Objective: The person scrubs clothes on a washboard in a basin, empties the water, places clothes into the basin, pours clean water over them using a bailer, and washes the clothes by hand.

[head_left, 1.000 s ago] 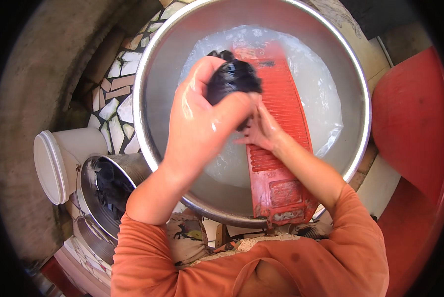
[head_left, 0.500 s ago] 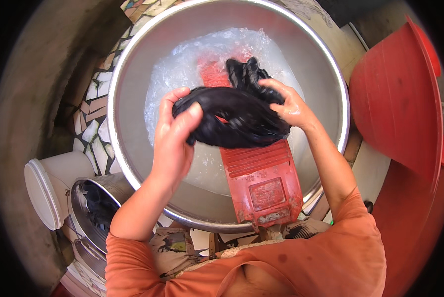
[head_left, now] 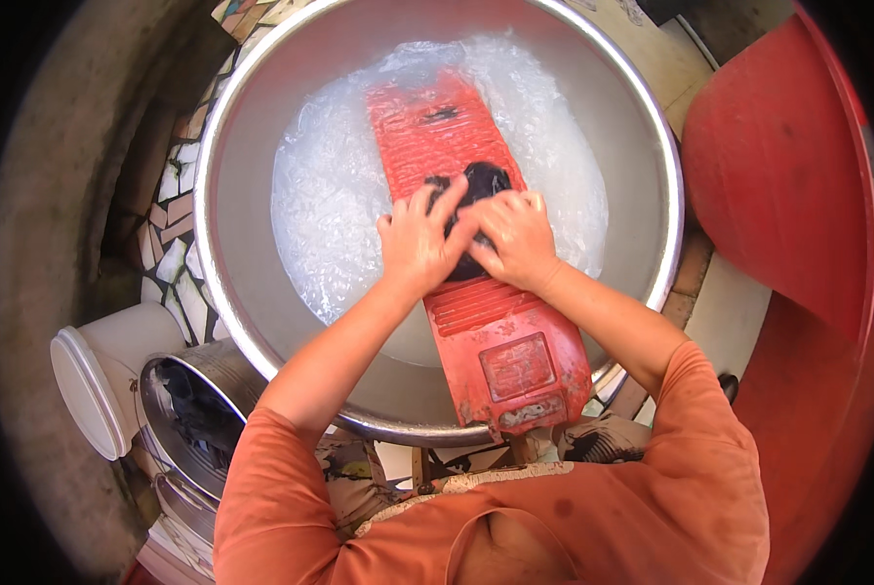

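A wet black cloth (head_left: 489,178) is bunched up on the ribbed face of a red washboard (head_left: 518,366). Both hands press down on the bundle, close together, and hide much of it. My left hand (head_left: 419,244) covers its left side with bent fingers. From the right, my right hand (head_left: 517,239) grips it, and its fingers meet those of the left. The washboard leans in a large metal basin (head_left: 205,205), its lower part under cloudy, rippling water (head_left: 325,185) and its near end over the front rim.
Left of the basin lie a white bucket (head_left: 84,390) and a metal pot (head_left: 232,366) holding dark cloth (head_left: 198,405). A large red tub (head_left: 764,185) stands at the right. Broken-tile paving (head_left: 188,297) borders the basin, with a wall (head_left: 52,195) farther left.
The black cloth, held up and stretched between both hands before, is now bunched on the washboard. My hands have come down and together, uncovering more of the board's far ribs.
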Demonstrator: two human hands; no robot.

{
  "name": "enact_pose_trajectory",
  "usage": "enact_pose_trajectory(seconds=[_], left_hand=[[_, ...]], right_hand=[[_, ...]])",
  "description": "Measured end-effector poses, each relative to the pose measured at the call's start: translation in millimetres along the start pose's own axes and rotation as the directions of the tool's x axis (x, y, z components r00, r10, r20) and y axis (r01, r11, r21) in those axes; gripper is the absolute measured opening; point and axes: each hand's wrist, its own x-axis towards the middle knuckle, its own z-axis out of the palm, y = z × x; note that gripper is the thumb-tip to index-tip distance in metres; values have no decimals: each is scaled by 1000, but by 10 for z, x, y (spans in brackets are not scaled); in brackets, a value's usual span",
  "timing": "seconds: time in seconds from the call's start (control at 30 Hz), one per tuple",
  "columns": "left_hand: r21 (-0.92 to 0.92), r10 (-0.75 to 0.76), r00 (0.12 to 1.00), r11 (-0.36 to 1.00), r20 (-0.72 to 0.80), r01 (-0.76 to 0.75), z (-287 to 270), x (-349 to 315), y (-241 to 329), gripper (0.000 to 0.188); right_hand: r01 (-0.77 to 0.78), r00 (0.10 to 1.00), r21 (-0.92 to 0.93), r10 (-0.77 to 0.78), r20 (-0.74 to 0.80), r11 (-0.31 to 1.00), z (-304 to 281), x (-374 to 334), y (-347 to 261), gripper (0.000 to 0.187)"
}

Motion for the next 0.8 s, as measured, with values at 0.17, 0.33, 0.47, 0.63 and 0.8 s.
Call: enact_pose_trajectory(seconds=[0.17, 0.33, 0.47, 0.63, 0.8], left_hand=[[33, 213, 959, 977, -187, -211, 38, -434, 27, 32], [19, -60, 988, 998, 143, 58, 45, 110, -61, 33], [124, -472, 832, 881, 291, 456, 46, 803, -2, 43], [211, -565, 820, 794, -92, 571, 339, 906, -232, 63], [-205, -39, 973, 975, 230, 87, 95, 178, -240, 57]], right_hand=[[138, 990, 107, -132, -58, 985, -12, -231, -54, 17], [-85, 990, 74, 76, 115, 994, 167, 205, 178, 14], [-613, 771, 81, 573, 280, 786, 369, 741, 415, 28], [-606, 785, -242, 619, -26, 758, 472, 932, 474, 39], [-502, 688, 110, 320, 651, 858, 214, 307, 523, 44]])
